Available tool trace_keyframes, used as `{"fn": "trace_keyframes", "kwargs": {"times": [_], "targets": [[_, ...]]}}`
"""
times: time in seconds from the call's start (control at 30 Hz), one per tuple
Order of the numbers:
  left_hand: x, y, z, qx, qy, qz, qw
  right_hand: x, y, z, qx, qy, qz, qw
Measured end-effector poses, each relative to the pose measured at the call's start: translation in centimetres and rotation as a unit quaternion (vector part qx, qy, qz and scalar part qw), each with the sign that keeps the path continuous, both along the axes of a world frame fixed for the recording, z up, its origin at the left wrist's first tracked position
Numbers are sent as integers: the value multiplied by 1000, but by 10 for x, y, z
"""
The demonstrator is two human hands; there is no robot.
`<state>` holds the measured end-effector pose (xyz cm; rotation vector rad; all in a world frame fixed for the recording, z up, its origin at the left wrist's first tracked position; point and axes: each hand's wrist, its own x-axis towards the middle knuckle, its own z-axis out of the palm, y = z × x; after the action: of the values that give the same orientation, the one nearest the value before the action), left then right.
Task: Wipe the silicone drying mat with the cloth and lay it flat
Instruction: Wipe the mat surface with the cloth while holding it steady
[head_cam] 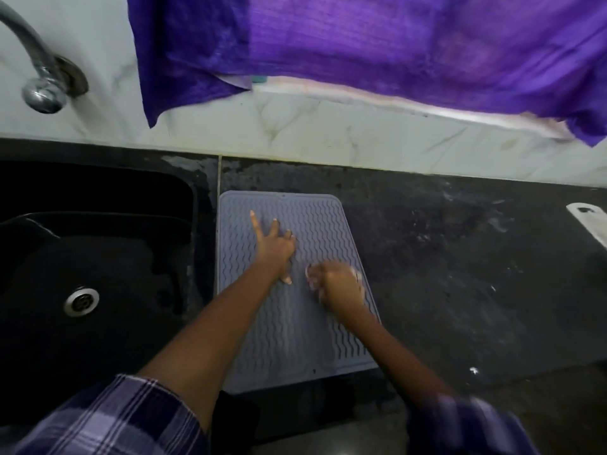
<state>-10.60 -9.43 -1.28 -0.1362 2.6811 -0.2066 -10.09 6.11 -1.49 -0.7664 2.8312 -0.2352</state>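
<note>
The grey silicone drying mat (315, 224) with a wavy ribbed top lies flat on the dark counter, just right of the sink. My left hand (274, 246) rests on its upper middle, palm down, fingers spread. My right hand (340, 284) is blurred and presses on the mat's right side, fingers curled over a small pale cloth (357, 276) that shows only at the edges of the hand.
A black sink (98, 257) with a metal drain lies left of the mat, a chrome tap (36, 77) above it. A purple curtain (361, 44) hangs over the marble wall. A white utensil handle (588, 221) lies at the counter's far right.
</note>
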Motion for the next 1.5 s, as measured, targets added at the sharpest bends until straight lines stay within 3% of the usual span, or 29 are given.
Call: {"fn": "trace_keyframes", "kwargs": {"times": [0.13, 0.17, 0.3, 0.4, 0.5, 0.57, 0.63, 0.77, 0.87, 0.97, 1.03, 1.1, 1.2, 1.3, 1.4, 1.5], "targets": [[21, 17, 7, 25, -3, 50, 998, 23, 30, 26, 140, -137, 75, 978], [28, 23, 9, 25, -15, 59, 998, 16, 26, 36, 130, -153, 70, 977], [53, 43, 0, -4, -80, 67, 995, 11, -1, 25, 55, -40, 0, 998], [62, 45, -6, -22, -51, 70, 996, 57, 20, -7, 35, 41, 3, 999], [72, 47, -4, -20, -9, 51, 998, 113, 68, -17, -19, -4, 20, 1000], [81, 51, -2, -28, 1, 51, 998, 114, 88, -9, 53, -52, 68, 995], [88, 56, 0, -23, 8, 53, 998, 92, 83, 6, 92, -119, 54, 987], [91, 55, -6, -15, 35, 51, 998, 81, 57, 12, -13, -29, -1, 1000], [87, 45, -7, 12, 19, 49, 999, 111, 64, 5, 49, -48, 6, 998], [66, 28, -3, 69, 3, 66, 995, 78, 75, 32, 33, -160, -50, 985], [38, 13, -2, 74, 34, 85, 993, 35, 63, 52, -76, -127, -105, 983], [2, 1, 0, 54, 53, 84, 994, -16, 34, 57, -125, -57, -134, 981], [-52, -14, 0, 35, 55, 72, 995, -95, -18, 43, -99, 19, -159, 982], [-95, -27, -4, -4, 21, 63, 998, -151, -63, 16, -35, 98, -70, 992], [-119, -28, -7, -36, -31, 55, 997, -172, -87, -13, 16, 90, -25, 996], [-125, -27, -3, -49, -45, 49, 997, -155, -75, -16, 13, 86, -60, 994]]}}
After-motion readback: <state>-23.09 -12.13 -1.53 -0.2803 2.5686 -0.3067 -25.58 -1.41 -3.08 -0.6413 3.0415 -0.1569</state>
